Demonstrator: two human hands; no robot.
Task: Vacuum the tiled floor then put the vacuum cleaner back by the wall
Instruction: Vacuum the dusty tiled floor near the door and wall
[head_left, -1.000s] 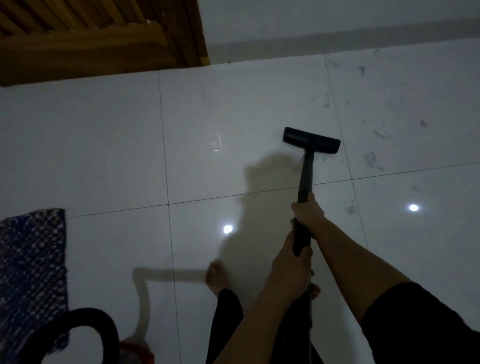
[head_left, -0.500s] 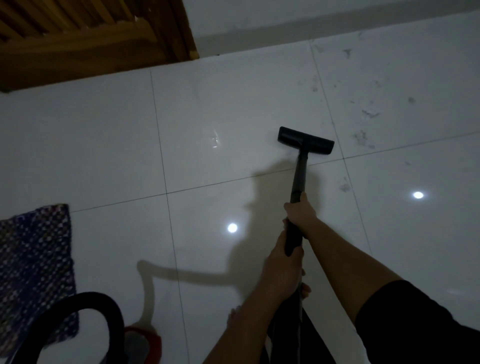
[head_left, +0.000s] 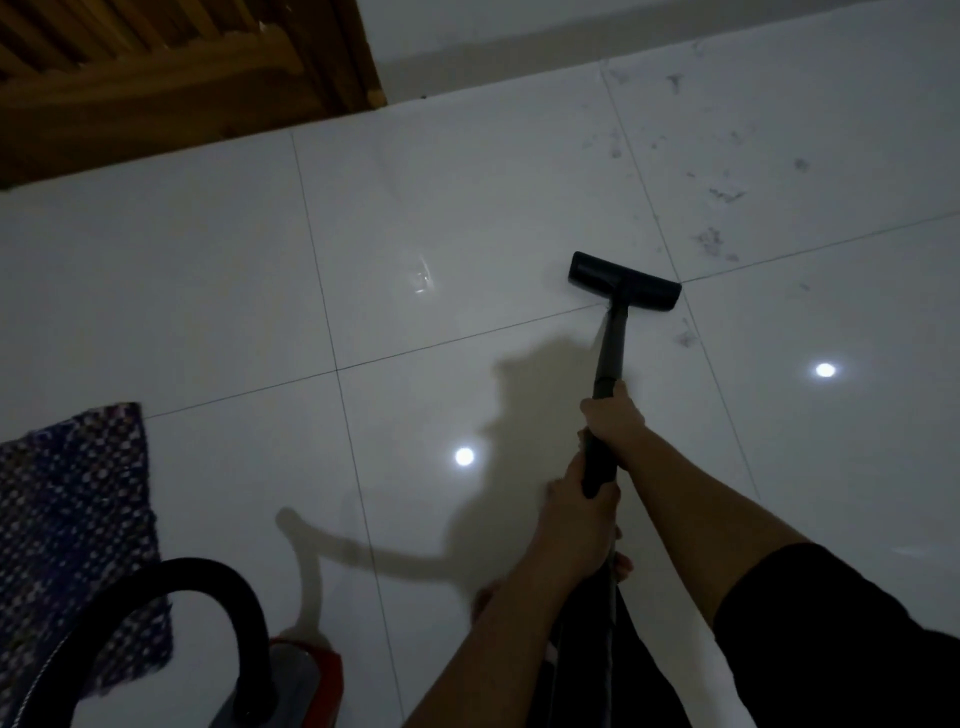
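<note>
While both hands (head_left: 597, 467) grip it, wand (head_left: 609, 353) (black) extends ahead.

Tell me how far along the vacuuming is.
Partly done. The tiles near the patterned mat look free of debris. In hand: both the right hand and left hand grip the wand, with the floor head on a tile joint. Left: dark dirt specks on the tiles beyond the head, then returning the red vacuum body to the wall.
</note>
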